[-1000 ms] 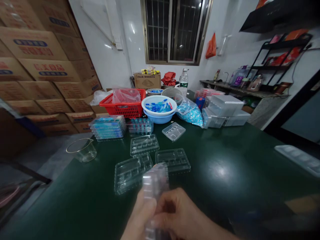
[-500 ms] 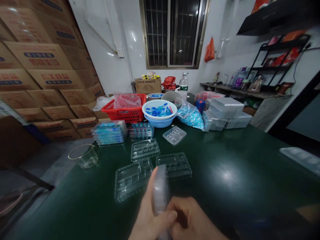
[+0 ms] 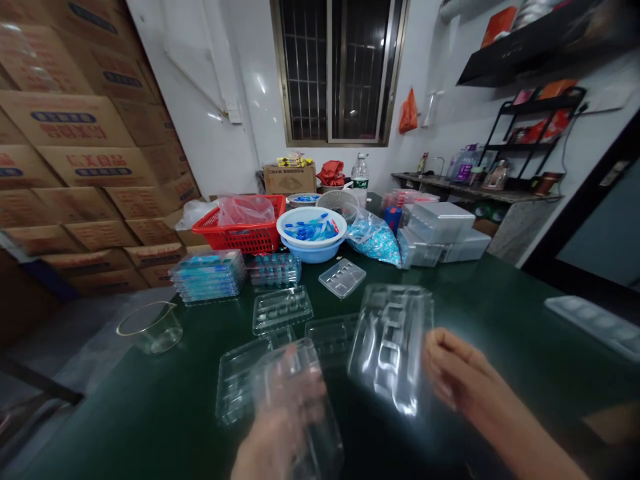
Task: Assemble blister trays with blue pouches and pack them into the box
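Observation:
My left hand (image 3: 283, 427) is low at the front, shut on a transparent plastic blister tray (image 3: 305, 407) that blurs it from view. A second blister tray (image 3: 390, 347) hangs in the air between my hands, tilted, with its right edge at the fingertips of my right hand (image 3: 450, 367). Below them, several matching trays lie flat on the dark green table (image 3: 450, 320), including one (image 3: 333, 337) partly hidden behind the held trays. Another (image 3: 283, 310) and a smaller one (image 3: 343, 278) lie farther off.
Stacked trays with blue parts (image 3: 207, 277) and a white bowl of blue items (image 3: 311, 230) stand at the table's back, beside a red basket (image 3: 235, 230). A glass beaker (image 3: 150, 328) sits at the left edge. Plastic boxes (image 3: 440, 233) stand back right; cartons (image 3: 90, 160) tower left.
The trays held together between my hands have parted into two. My hands have moved apart, with my right hand farther right. The view has shifted slightly.

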A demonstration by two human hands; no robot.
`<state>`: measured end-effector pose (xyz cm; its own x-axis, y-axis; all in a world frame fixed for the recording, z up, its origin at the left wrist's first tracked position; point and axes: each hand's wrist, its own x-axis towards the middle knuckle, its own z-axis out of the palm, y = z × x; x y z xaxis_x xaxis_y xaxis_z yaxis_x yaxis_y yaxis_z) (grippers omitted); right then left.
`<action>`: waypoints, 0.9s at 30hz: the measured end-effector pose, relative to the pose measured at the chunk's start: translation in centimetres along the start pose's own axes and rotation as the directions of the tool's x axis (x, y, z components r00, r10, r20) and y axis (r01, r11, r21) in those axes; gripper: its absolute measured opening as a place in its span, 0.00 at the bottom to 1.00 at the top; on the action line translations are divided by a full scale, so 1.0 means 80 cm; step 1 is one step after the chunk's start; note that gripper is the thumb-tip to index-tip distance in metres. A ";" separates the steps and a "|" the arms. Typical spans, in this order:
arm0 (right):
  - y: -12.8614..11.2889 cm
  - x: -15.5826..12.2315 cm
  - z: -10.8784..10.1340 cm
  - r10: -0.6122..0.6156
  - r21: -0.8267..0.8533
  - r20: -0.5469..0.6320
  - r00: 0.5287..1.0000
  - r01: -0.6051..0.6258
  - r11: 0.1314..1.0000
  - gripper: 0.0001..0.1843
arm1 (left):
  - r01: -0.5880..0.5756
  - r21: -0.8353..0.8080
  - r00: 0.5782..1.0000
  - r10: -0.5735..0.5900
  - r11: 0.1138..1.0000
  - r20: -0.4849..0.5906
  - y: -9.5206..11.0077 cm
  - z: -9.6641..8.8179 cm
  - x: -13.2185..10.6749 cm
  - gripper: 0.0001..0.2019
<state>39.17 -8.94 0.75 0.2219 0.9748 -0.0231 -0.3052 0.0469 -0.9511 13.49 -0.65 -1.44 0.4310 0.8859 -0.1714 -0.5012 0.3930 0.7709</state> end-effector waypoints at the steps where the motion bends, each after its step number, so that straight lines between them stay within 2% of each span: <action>1: 0.006 0.013 -0.017 -0.002 0.079 -0.038 0.999 0.005 0.997 0.14 | 0.015 -0.020 1.000 -0.016 1.000 -0.022 0.003 -0.003 -0.001 0.41; 3: 0.022 0.041 -0.048 0.016 0.231 -0.137 0.990 0.016 0.973 0.16 | 0.043 -0.063 0.998 -0.046 0.997 -0.052 0.008 -0.006 -0.006 0.41; 4: 0.033 0.054 -0.060 0.068 0.292 -0.198 0.978 -0.007 0.957 0.17 | 0.055 -0.078 0.997 -0.059 0.995 -0.059 0.009 -0.006 -0.008 0.41; 7: 0.067 0.082 -0.081 0.176 0.337 -0.301 0.937 -0.068 0.939 0.17 | 0.064 -0.092 0.996 -0.070 0.994 -0.061 0.009 -0.003 -0.013 0.39; 12: 0.096 0.093 -0.070 0.299 0.360 -0.409 0.862 -0.148 0.921 0.10 | 0.035 -0.101 0.996 -0.043 0.994 -0.073 0.005 0.004 -0.017 0.38; 15: 0.091 0.089 -0.065 0.299 0.366 -0.482 0.823 -0.121 0.923 0.08 | 0.035 -0.103 0.996 -0.043 0.994 -0.081 0.006 0.001 -0.016 0.37; 20: 0.070 0.083 -0.081 0.277 0.324 -0.576 0.769 -0.096 0.941 0.09 | 0.053 -0.110 0.995 -0.062 0.993 -0.076 0.008 -0.009 -0.011 0.39; 23: 0.067 0.088 -0.080 0.328 0.277 -0.585 0.742 -0.198 0.940 0.07 | 0.065 -0.112 0.995 -0.073 0.992 -0.065 0.007 -0.005 -0.011 0.39; 27: 0.078 0.097 -0.052 0.402 0.204 -0.552 0.731 -0.349 0.915 0.10 | 0.055 -0.117 0.997 -0.062 0.992 -0.050 0.002 0.006 -0.014 0.36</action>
<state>42.84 -1.97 -6.66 0.5507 0.6106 -0.5691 -0.5454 -0.2529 -0.7991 13.26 -1.71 -0.79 0.4230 0.8713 -0.2489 -0.5606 0.4675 0.6835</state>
